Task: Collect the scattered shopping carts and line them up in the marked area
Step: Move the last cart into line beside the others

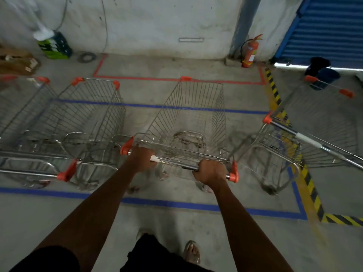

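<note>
A wire shopping cart [193, 114] with orange corner caps stands in front of me, its basket inside the blue taped rectangle [169, 203] on the floor. My left hand [140, 158] grips the left part of its handle bar [174, 163] and my right hand [211, 171] grips the right part. Two more carts stand side by side to the left: one [86, 118] close by, another [17, 114] cut by the frame edge. A fourth cart [314, 130] sits angled at the right, over the rectangle's right edge.
A red taped outline [176, 78] lies beyond the blue one, near the concrete wall. A fire extinguisher [250, 53] stands at the wall, a blue roller shutter [326, 26] to its right. Yellow-black hazard tape [311, 189] runs along the right. A green crate [55, 46] and cardboard [17, 60] sit far left.
</note>
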### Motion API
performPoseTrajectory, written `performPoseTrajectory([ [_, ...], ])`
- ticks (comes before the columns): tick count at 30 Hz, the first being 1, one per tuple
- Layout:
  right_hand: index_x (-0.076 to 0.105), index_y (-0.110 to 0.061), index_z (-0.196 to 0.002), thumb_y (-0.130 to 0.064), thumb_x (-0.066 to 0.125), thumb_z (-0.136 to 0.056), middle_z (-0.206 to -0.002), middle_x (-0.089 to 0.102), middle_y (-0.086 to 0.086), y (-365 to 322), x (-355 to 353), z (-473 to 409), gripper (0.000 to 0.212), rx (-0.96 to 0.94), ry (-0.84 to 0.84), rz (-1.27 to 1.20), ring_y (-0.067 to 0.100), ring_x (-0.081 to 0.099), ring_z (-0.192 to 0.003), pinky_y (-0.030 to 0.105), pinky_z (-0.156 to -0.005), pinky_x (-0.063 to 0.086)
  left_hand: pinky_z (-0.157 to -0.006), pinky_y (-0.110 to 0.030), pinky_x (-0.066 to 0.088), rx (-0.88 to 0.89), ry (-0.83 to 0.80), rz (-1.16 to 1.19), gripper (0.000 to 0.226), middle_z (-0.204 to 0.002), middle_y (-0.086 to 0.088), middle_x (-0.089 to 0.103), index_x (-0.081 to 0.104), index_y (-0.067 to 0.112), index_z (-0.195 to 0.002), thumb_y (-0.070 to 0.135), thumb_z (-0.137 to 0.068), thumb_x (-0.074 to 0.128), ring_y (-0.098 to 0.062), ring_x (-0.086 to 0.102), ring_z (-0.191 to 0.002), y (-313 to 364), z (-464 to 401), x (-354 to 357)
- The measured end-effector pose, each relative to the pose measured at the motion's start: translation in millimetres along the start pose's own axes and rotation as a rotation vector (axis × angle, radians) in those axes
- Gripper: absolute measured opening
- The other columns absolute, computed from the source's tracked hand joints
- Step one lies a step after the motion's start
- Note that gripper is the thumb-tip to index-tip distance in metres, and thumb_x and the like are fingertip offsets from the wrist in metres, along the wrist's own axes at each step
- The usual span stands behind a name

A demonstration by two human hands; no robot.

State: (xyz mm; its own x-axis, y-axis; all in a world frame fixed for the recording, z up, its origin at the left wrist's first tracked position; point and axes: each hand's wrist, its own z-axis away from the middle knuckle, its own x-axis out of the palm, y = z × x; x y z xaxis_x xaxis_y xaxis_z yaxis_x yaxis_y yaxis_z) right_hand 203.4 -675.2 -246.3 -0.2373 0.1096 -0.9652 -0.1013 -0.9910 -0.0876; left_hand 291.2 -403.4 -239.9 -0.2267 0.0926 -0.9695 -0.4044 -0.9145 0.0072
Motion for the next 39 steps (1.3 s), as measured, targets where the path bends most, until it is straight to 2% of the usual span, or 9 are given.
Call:
performPoseTrajectory([
  [6, 0.071, -0.02, -0.102, -0.057, 0.057, -0.088, -0.101, 0.075, 0.005, -34.2, 1.2, 7.2, 0.042, -0.048, -0.018, -0.024, 0.028, 0.072, -0.095, 0.037, -0.083, 0.056, -0.104, -0.034, 0.041, -0.015, -0.004, 0.134, 0.032, -0.112, -0.006, 0.073, 0.071, 0.015, -0.117, 0.037, -0.094, 0.065, -0.024, 0.066, -0.112, -30.2, 39.8, 8.9],
  [10, 0.071, -0.019, -0.103, -0.057, 0.059, -0.088, -0.104, 0.075, 0.004, -56.4, 1.9, 12.8, 0.042, -0.062, -0.024, 0.006, 0.028, 0.072, -0.099, 0.035, -0.085, 0.054, -0.105, -0.033, 0.035, -0.029, 0.007, 0.13, 0.033, -0.117, -0.001, 0.072, 0.069, 0.02, -0.121, 0.041, -0.095, 0.064, -0.02, 0.064, -0.116, -46.4, 63.6, 14.1],
  [14, 0.069, -0.019, -0.106, -0.059, 0.058, -0.089, -0.105, 0.074, 0.005, -75.8, 5.1, 18.1, 0.045, -0.071, -0.046, 0.046, 0.028, 0.071, -0.101, 0.036, -0.088, 0.053, -0.103, -0.034, 0.037, -0.029, 0.013, 0.102, 0.032, -0.115, 0.0, 0.073, 0.069, 0.023, -0.119, 0.044, -0.096, 0.061, -0.019, 0.065, -0.114, -62.1, 82.5, 20.0],
  [18, 0.069, -0.019, -0.104, -0.057, 0.057, -0.09, -0.103, 0.074, 0.004, -95.2, 11.0, 26.9, 0.042, -0.079, -0.023, 0.059, 0.027, 0.071, -0.099, 0.034, -0.086, 0.053, -0.104, -0.035, 0.037, -0.031, 0.019, 0.065, 0.033, -0.113, 0.0, 0.073, 0.07, 0.022, -0.117, 0.046, -0.096, 0.06, -0.02, 0.065, -0.113, -77.2, 98.8, 25.1],
  [23, 0.068, -0.02, -0.1, -0.056, 0.056, -0.09, -0.098, 0.073, 0.002, -114.2, 18.9, 34.7, 0.039, -0.079, -0.025, 0.068, 0.026, 0.071, -0.095, 0.033, -0.08, 0.05, -0.096, -0.033, 0.046, -0.031, 0.008, 0.058, 0.034, -0.115, -0.001, 0.073, 0.069, 0.021, -0.118, 0.045, -0.095, 0.06, -0.021, 0.066, -0.111, -92.9, 112.3, 28.8],
  [33, 0.068, -0.021, -0.096, -0.057, 0.057, -0.09, -0.093, 0.072, 0.001, -131.9, 24.3, 41.0, 0.038, -0.08, -0.012, 0.099, 0.024, 0.071, -0.089, 0.029, -0.071, 0.041, -0.101, -0.036, 0.041, -0.045, 0.006, 0.075, 0.031, -0.115, -0.002, 0.072, 0.068, 0.022, -0.117, 0.042, -0.094, 0.061, -0.023, 0.065, -0.112, -107.4, 121.4, 36.8],
  [39, 0.066, -0.022, -0.092, -0.056, 0.058, -0.09, -0.087, 0.069, -0.001, -137.9, 25.4, 43.7, 0.034, -0.076, -0.017, 0.089, 0.022, 0.07, -0.087, 0.028, -0.071, 0.039, -0.104, -0.037, 0.039, -0.043, 0.003, 0.07, 0.032, -0.116, -0.001, 0.072, 0.067, 0.023, -0.118, 0.043, -0.094, 0.062, -0.024, 0.064, -0.114, -114.4, 123.4, 39.4],
])
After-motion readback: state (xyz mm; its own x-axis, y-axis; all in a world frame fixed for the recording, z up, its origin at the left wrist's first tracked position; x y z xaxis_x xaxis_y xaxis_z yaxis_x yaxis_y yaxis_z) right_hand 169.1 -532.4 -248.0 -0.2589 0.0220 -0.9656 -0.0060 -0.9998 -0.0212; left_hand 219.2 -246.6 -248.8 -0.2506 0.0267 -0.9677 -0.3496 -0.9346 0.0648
